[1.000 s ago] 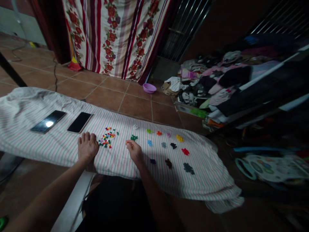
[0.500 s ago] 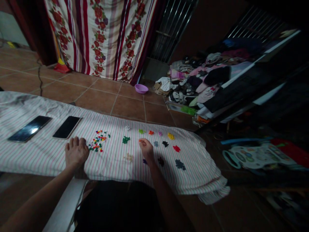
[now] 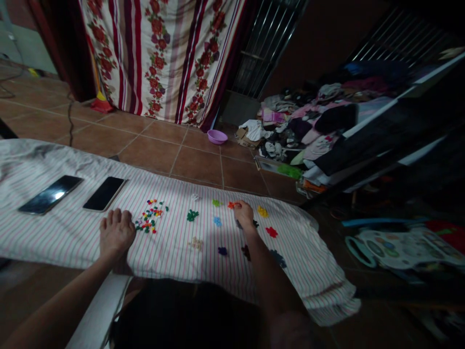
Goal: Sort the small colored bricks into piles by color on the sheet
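My left hand (image 3: 116, 233) rests palm down on the striped cloth (image 3: 167, 257), its fingers slightly apart and seemingly empty. Right beside it lies a scattered mix of small coloured pieces (image 3: 148, 220). My right hand (image 3: 244, 214) has its fingers pinched together at the small orange pile (image 3: 231, 205); whatever the fingertips hold is too small to make out. Around that hand sit single-colour piles: light green (image 3: 216, 202), light blue (image 3: 217, 221), yellow (image 3: 262, 211), red (image 3: 271, 232) and dark purple (image 3: 223, 251). The hand and forearm partly cover grey, black and brown piles.
Two phones (image 3: 105, 194) lie on the cloth to the left. Dark green (image 3: 192, 215), white (image 3: 195, 197) and beige (image 3: 196, 243) piles are mid-cloth. Beyond, a purple basin (image 3: 217, 137) stands on the tiled floor near heaped clothes (image 3: 298, 121).
My right hand has moved right and slightly away from me, from above the light blue pile to the orange pile. The light blue pile now shows. My left hand stays beside the mixed pieces.
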The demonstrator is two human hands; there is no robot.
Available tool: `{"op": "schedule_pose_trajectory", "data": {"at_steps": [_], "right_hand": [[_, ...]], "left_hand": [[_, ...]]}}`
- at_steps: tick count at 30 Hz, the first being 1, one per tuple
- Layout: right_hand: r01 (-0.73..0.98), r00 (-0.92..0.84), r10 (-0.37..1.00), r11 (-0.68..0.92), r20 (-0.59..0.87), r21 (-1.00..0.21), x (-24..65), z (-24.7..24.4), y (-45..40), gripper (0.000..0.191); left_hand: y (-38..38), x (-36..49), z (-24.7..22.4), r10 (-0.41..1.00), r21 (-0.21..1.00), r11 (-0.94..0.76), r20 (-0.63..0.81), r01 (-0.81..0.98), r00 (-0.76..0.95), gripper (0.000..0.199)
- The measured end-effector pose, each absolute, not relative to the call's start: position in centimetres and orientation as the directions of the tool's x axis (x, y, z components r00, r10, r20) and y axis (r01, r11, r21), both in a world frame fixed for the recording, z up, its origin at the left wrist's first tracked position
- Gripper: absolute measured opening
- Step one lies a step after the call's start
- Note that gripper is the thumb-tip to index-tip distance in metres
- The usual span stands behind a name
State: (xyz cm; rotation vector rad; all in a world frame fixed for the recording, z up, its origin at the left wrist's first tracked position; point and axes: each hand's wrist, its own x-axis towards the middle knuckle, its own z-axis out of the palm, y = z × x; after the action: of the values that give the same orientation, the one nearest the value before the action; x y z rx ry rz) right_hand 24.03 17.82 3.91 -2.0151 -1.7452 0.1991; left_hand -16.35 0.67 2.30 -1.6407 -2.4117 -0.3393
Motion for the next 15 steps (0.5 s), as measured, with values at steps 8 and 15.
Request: {"op": "schedule_pose_trajectory", "data": {"at_steps": [8, 15], "right_hand": [[0.929, 0.134, 0.974, -0.059, 0.185, -0.365, 24.6, 3.4, 20.5, 0.028], [0.949, 0.064, 0.966, 0.019, 0.249, -0.314, 25.0, 2.2, 21.4, 0.029]], "left_hand": [[0.7, -16.4, 1.9, 0.878, 0.066, 0.358, 0.316, 0.931, -0.36, 0.037], [0.9, -16.6, 1.4, 0.878, 0.08, 0.369, 0.296, 0.926, -0.376, 0.038]]}}
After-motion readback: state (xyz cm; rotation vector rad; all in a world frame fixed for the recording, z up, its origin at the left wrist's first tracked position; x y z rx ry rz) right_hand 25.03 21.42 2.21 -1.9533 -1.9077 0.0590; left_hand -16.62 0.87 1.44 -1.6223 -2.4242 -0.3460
